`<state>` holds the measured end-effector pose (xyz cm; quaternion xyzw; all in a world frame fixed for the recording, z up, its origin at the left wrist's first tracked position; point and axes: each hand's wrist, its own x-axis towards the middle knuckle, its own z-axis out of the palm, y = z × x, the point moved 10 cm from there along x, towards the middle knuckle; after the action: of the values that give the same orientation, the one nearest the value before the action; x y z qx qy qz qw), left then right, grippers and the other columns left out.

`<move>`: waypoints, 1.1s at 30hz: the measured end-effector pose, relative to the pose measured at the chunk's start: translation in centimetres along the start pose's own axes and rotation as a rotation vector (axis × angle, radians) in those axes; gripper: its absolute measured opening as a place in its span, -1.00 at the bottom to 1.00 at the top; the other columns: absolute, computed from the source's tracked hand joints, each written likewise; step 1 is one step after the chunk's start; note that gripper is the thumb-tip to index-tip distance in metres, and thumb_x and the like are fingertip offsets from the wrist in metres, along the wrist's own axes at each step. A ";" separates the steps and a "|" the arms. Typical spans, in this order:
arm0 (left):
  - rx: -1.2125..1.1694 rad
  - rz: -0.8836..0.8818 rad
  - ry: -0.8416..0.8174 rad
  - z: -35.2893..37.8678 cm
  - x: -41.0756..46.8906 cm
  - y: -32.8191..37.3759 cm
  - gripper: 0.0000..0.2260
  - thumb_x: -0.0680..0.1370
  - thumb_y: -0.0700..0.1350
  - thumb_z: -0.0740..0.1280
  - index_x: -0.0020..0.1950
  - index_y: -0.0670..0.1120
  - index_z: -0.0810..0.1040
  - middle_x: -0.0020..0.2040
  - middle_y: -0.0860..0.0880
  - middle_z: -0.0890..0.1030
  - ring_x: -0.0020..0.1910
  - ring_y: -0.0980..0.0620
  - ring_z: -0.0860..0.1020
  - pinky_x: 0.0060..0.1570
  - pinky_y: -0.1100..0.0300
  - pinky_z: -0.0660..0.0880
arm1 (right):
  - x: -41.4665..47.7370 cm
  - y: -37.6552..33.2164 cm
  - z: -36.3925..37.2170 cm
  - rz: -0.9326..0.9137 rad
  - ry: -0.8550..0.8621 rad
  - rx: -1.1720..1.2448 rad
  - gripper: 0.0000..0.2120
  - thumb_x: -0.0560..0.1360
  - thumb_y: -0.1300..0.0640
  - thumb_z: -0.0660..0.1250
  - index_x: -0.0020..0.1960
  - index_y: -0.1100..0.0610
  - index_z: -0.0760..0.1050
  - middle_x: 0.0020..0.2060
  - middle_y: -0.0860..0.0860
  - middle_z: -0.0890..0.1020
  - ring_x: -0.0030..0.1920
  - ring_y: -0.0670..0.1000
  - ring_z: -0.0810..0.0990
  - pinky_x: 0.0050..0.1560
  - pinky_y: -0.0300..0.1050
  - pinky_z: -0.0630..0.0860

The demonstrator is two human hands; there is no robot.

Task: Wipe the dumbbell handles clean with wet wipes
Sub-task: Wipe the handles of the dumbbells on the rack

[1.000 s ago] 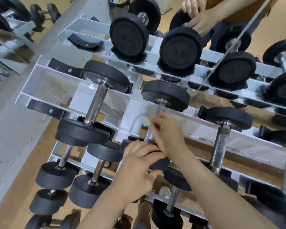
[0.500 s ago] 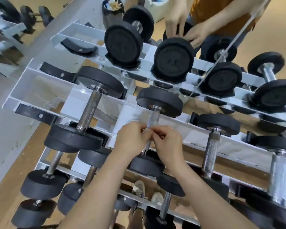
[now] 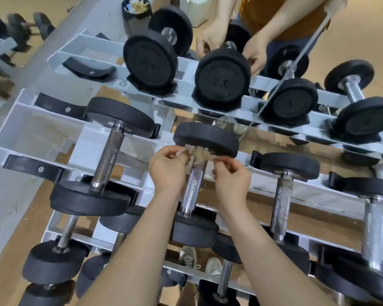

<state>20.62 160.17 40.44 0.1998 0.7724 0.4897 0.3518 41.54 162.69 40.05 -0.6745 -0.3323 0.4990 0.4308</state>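
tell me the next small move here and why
Probably slide the wipe down the handle toward the near head. The left hand and right hand each pinch an end of it, and it lies across the handle's top end, right under the far head. The knurled length below it is uncovered.
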 end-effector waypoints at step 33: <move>1.080 0.332 -0.587 1.6 -2.8 1.9 -0.84 0.52 -0.02 0.40 -0.17 -0.07 0.68 -0.25 -0.03 0.62 -0.10 -0.05 0.58 -0.20 0.21 0.38 | -4.4 0.9 3.1 -0.157 -0.678 -0.761 -0.79 0.43 0.25 0.31 -0.30 -0.01 0.46 -0.41 -0.13 0.54 -0.25 -0.01 0.56 -0.10 0.05 0.57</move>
<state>23.59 160.15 42.66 0.5919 0.7407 0.0040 0.3177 37.38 159.25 40.55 -0.5566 -0.6611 0.4996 0.0593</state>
